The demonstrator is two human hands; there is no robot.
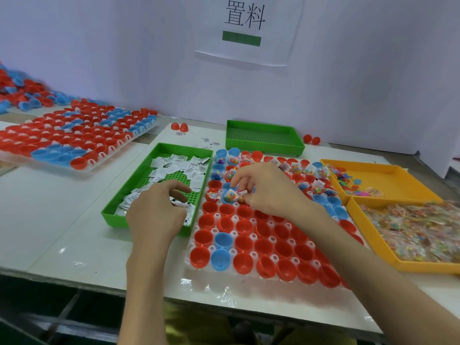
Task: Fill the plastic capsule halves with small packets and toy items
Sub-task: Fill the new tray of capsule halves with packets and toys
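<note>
Viewing from head camera. Capsule halves (263, 245), red and blue, sit open-side-up in a white rack (189, 250) at centre. Right hand (268, 190) pinches a small packet (242, 192) just above a blue half (227, 198) toward the rack's 11 o'clock. Green tray (159, 146) lies at the rack's 9 o'clock; left hand (156, 215) curls over it, fingers gripping white packets (179, 168). Yellow trays (388, 170) with toy items (348, 180) at 3 o'clock.
</note>
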